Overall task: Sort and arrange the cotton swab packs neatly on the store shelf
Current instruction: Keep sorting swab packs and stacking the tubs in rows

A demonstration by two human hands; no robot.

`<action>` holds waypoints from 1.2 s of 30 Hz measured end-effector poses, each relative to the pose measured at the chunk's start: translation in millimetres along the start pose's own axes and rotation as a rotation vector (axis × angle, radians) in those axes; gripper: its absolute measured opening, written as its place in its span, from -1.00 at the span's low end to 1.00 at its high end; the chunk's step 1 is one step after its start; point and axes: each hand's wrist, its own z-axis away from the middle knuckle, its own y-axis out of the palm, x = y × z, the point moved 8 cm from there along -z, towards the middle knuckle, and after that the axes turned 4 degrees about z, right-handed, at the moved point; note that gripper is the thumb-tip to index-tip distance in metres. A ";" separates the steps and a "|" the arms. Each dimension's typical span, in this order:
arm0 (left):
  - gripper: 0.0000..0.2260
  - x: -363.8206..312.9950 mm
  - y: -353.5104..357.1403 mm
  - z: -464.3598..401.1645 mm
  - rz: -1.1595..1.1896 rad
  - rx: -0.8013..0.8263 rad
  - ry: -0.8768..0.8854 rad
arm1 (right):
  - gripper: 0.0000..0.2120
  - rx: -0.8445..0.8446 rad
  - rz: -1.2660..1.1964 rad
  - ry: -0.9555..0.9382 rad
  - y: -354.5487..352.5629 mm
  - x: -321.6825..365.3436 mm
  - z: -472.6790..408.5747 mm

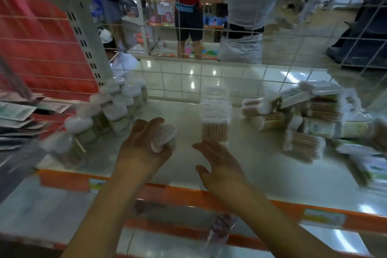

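While a round cotton swab pack (163, 138) is gripped in the curled fingers of the left hand (144, 142) above the shelf (261, 174), the right hand (217, 159) is held flat with fingers straight, holding nothing, just in front of a clear rectangular swab box (215, 119). That box is stood upright near the middle of the shelf, with bare surface seen on either side of it. A row of round lidded swab tubs (117, 109) is lined along the left side, running from the front corner toward the wire grid back (209, 71). A loose heap of swab packs (310, 115) is piled at the right, some tilted, some flat. The orange front edge (188, 195) is crossed by both forearms. The picture is blurred at its sides.
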 end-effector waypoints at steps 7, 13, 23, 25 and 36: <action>-0.57 66.7 -21.2 -2.9 -0.238 0.090 0.035 | -0.56 0.022 0.020 -0.054 38.4 38.5 -17.5; -0.48 94.9 -28.6 -5.2 -0.309 0.137 -0.005 | -0.57 0.055 0.015 -0.030 67.1 52.2 -25.8; -0.59 108.3 -32.1 -18.0 -0.451 0.167 -0.136 | -0.62 -0.012 -0.061 -0.024 77.7 57.1 -27.2; -0.63 105.9 -29.9 -18.4 -0.478 0.134 -0.037 | -0.63 -0.028 -0.073 -0.031 77.6 56.4 -25.4; -0.66 97.9 -32.2 -13.1 -0.403 -0.100 0.126 | -0.72 -0.189 -0.103 -0.068 79.4 50.1 -21.7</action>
